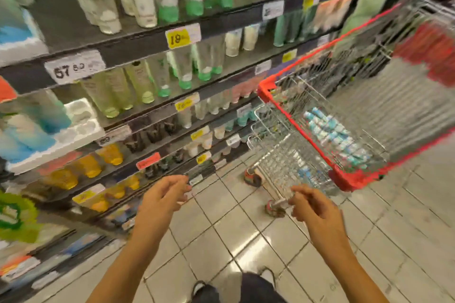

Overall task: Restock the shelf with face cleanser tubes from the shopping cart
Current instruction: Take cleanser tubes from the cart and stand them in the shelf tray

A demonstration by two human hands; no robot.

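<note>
A wire shopping cart [299, 128] with a red rim stands on the right of the aisle. Several blue-and-white face cleanser tubes [334, 134] lie in its basket. The shelf unit [147, 44] runs along the left, stocked with tubes and bottles. My left hand [163, 195] hangs low in front of the bottom shelves, its fingers loosely curled and holding nothing. My right hand [311, 206] floats below the cart's near corner, also loosely curled and holding nothing. Neither hand touches the cart or the shelf. The picture is blurred by motion.
Yellow and white price tags [182, 35] line the shelf edges. A white moulded tray [81, 120] sits on a shelf at the left. Pale floor tiles [246, 229] spread between shelf and cart. My shoes [206, 290] show at the bottom edge.
</note>
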